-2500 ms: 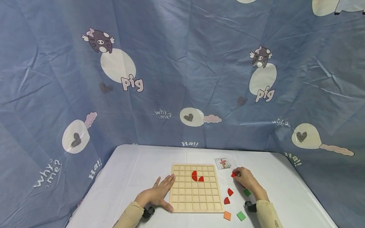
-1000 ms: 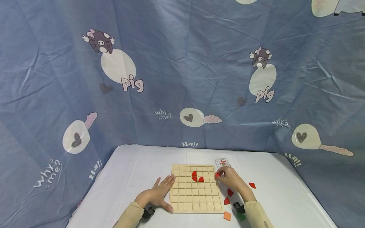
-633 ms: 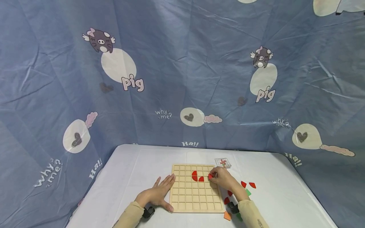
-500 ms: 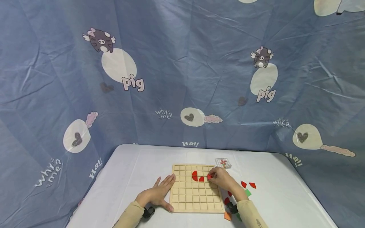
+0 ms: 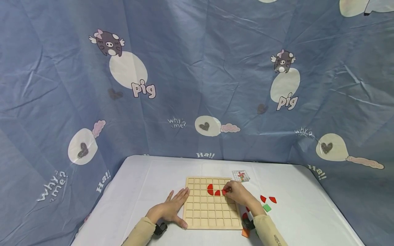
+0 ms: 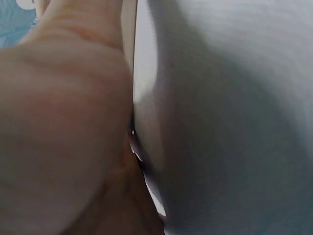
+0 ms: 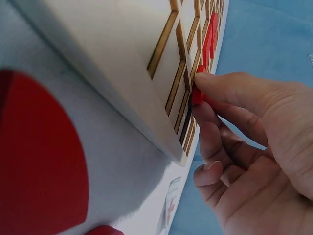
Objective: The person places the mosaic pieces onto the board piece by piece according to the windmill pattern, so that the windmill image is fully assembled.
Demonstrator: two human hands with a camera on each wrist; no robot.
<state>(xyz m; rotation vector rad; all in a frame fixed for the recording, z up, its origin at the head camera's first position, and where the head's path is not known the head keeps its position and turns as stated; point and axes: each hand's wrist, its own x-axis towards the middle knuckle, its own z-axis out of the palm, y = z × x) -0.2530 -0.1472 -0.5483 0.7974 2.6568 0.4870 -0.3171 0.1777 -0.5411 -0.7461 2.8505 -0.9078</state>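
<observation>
A wooden grid board (image 5: 212, 212) lies on the white table, with several red quarter-circle tiles (image 5: 210, 190) set in its upper squares. My left hand (image 5: 169, 209) rests spread along the board's left edge, fingers straight, the thumb at the near corner. My right hand (image 5: 238, 192) reaches over the board's right side and pinches a red tile (image 7: 198, 90) between thumb and forefinger. That tile is right at the grid, just right of the placed ones. In the left wrist view the hand (image 6: 58, 127) fills the left side.
Behind the right hand lies a pattern card (image 5: 240, 175) with a small red figure. Loose red tiles (image 5: 272, 200), a green square tile (image 5: 266, 207) and an orange square tile (image 5: 245, 233) lie right of the board, some partly under the right forearm. A printed blue cloth (image 5: 184, 85) hangs behind the table.
My right hand has carried the red tile leftward from the table's right side onto the board, beside the placed red tiles. The left hand has stayed put.
</observation>
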